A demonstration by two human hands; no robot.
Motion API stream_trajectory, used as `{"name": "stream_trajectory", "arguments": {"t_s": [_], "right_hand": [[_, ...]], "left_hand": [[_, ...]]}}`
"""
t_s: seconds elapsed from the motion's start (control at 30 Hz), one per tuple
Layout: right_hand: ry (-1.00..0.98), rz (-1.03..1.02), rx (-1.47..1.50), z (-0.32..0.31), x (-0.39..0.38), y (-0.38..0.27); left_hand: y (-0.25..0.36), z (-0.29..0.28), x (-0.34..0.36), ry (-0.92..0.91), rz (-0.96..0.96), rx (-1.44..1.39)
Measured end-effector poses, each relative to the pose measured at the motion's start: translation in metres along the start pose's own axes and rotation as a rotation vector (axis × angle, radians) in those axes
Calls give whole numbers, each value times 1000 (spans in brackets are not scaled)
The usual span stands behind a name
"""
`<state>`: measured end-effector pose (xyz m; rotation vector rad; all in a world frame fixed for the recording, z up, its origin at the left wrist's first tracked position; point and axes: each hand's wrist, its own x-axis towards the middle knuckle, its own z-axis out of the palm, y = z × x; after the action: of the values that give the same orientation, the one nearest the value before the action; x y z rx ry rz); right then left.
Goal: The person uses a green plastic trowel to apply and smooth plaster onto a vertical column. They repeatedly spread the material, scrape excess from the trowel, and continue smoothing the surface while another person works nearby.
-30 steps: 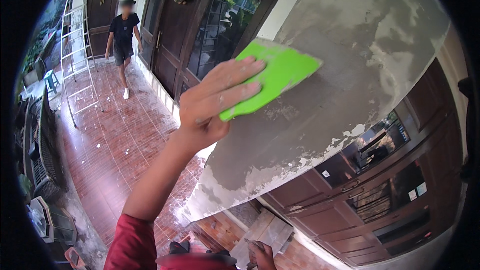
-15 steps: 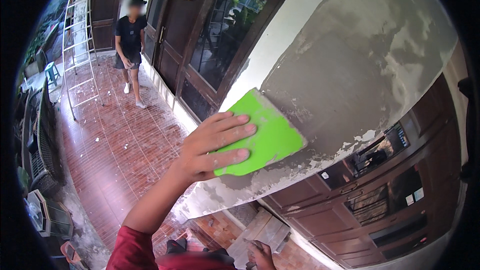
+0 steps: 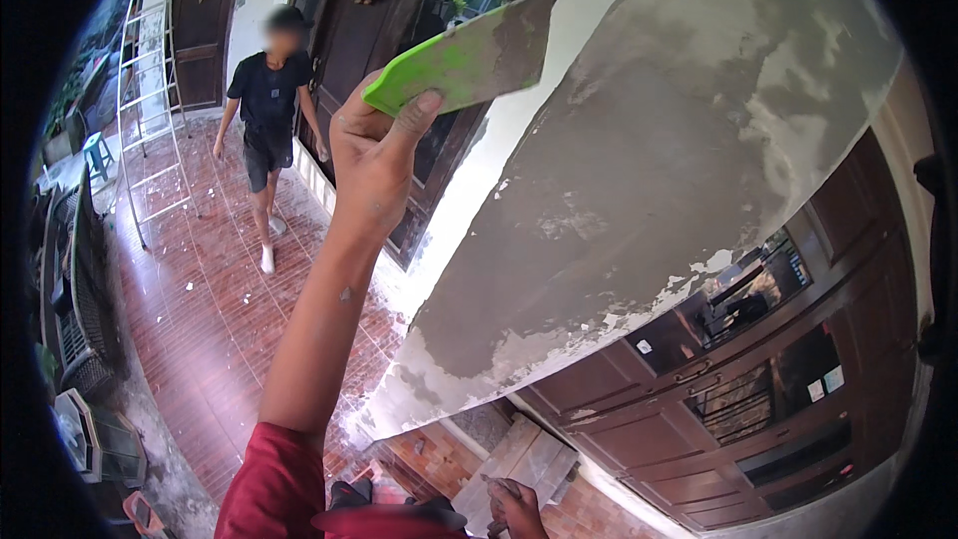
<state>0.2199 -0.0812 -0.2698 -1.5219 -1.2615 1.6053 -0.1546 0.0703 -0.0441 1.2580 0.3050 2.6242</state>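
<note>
My left hand (image 3: 374,155) is raised in front of me and grips a green plastic scraper (image 3: 454,60) by its near edge. The blade is tilted, with grey plaster smeared over its far end. It is held off the wall, to the left of the wet grey plastered surface (image 3: 659,190). My right hand (image 3: 517,507) is low at the bottom edge, beside a grey board (image 3: 524,454). Only its knuckles show, so its grip is unclear.
A person in black clothes (image 3: 267,110) walks on the red tiled floor (image 3: 200,319) far below. A metal ladder (image 3: 150,100) leans at the left near a blue stool (image 3: 97,152). Dark wooden doors (image 3: 399,10) and window frames (image 3: 758,389) line the wall.
My left hand has lifted the scraper off the plastered surface, up and to the left, and turned it edge-on. The person below has walked closer.
</note>
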Motion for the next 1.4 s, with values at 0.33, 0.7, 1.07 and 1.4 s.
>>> {"name": "stream_trajectory", "arguments": {"t_s": [0.33, 0.7, 1.07, 1.4], "right_hand": [[25, 76, 10, -14, -1, 8], [-4, 43, -34, -18, 5, 15], [-69, -19, -48, -7, 10, 14], [-43, -14, -31, -1, 6, 12]], "left_hand": [[-9, -8, -6, -136, 12, 101], [10, -37, -13, -408, -21, 136], [52, -48, -47, -490, 259, 430], [34, -5, -91, -534, 537, 926]]}}
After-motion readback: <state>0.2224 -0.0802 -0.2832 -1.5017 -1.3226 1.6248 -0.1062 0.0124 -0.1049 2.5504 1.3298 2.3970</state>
